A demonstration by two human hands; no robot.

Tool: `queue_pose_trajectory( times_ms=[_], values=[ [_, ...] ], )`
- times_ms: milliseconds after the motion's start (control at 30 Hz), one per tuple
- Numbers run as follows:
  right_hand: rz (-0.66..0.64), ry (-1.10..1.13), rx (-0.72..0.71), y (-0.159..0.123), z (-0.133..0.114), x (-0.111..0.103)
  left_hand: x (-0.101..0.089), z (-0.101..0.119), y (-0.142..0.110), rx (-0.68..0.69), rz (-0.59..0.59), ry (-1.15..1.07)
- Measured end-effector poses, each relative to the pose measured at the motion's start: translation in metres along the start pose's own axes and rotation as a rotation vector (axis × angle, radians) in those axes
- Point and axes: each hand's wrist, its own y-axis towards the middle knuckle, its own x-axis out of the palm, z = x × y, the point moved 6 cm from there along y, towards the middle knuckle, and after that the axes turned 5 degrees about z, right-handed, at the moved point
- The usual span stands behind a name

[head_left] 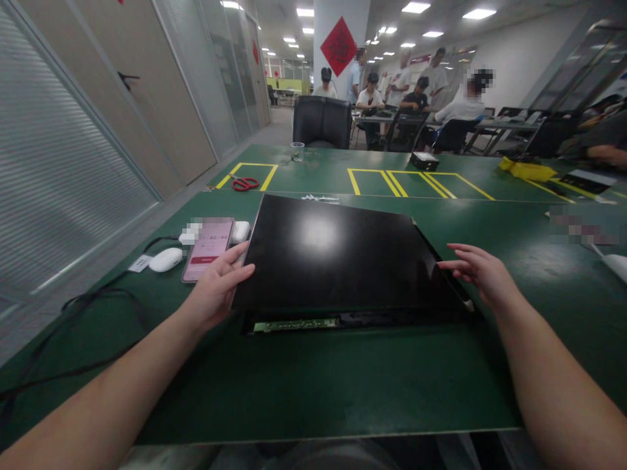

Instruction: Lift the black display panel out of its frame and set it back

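A black display panel (337,261) lies before me, its left side lifted a little above a dark frame (406,318). A green circuit board strip (294,324) shows along the frame's near edge. My left hand (220,284) grips the panel's left edge, thumb on the glossy face and fingers behind the edge. At the right edge is my right hand (482,274), fingers extended and apart. One fingertip is at the panel's border; whether it touches I cannot tell.
Left of the panel lie a phone (210,251), a white mouse-like object (166,260) and black cables (98,297). Beyond are red-handled scissors (245,185), a plastic cup (297,151) and a small black box (424,161) on the green table (323,385). Several people sit or stand farther back.
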Motion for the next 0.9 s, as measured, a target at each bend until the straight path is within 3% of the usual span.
queue_pose_trajectory(
  times_ms=[667,900],
  values=[
    [0.097,-0.073,0.009,-0.001,0.002,-0.002,0.004,-0.015,0.001,-0.14,-0.056,0.021],
    [0.097,-0.1,-0.064,0.004,0.006,-0.005,0.004,-0.021,0.005,-0.165,-0.086,-0.01]
  ],
)
